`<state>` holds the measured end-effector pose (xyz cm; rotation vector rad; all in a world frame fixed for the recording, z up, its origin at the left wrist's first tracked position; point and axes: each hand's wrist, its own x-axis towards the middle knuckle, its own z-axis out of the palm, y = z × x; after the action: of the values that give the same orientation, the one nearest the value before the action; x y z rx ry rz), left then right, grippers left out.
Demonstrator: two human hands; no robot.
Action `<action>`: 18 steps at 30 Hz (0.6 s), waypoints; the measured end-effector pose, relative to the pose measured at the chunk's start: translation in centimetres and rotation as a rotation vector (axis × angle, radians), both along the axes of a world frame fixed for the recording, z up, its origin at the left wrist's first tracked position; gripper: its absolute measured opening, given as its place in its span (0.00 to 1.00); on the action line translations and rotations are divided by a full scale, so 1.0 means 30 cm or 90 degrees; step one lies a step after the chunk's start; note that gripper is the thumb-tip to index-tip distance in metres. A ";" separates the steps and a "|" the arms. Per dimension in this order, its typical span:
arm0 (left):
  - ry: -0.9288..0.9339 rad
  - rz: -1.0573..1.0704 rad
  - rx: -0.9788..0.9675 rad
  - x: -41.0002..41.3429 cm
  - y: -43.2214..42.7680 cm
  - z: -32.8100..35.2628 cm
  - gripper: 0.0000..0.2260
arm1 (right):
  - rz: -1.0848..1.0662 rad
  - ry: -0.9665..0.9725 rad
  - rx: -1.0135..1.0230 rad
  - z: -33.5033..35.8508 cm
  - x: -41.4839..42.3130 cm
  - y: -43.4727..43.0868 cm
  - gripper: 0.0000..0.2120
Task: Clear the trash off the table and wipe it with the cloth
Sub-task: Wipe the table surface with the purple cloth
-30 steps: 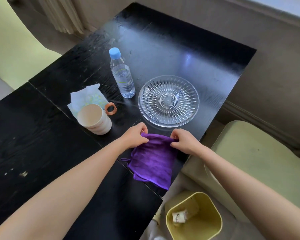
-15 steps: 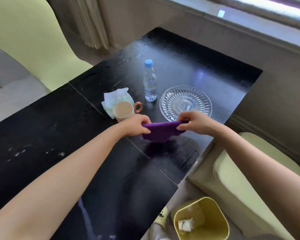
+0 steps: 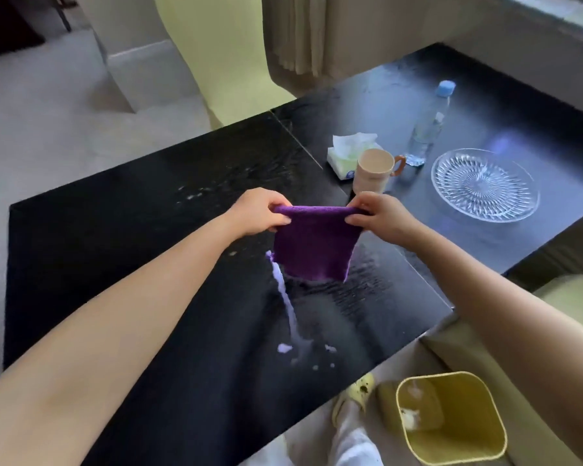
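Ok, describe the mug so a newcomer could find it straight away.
Start at the black table, then look past the seam to its far half. The mug stands upright between the tissue pack and the glass plate. It alone is cream with an orange handle.

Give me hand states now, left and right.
Left hand: closed, pinching one top corner of the purple cloth.
Right hand: closed, pinching the other top corner; cloth hangs above the table.

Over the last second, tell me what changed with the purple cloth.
Both hands, left hand and right hand, lifted the purple microfibre cloth off the black table; it now hangs stretched between them. The grip stayed the same; cup, bottle and glass plate stayed put.
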<state>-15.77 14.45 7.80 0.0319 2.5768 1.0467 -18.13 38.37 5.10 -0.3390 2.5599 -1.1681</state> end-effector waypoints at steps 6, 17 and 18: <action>0.029 0.056 -0.031 0.269 -0.135 -0.085 0.09 | 0.005 0.042 0.003 -0.095 0.165 -0.160 0.05; -0.020 0.112 -0.009 0.738 0.012 -0.439 0.13 | 0.192 0.047 0.180 -0.368 0.539 -0.014 0.11; -0.019 0.107 -0.018 0.763 0.032 -0.459 0.13 | 0.205 0.049 0.183 -0.389 0.566 0.002 0.12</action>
<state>7.11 15.40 -5.96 -0.2104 2.6026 1.0589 -1.15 38.43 -6.56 -0.7049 2.5657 -0.6749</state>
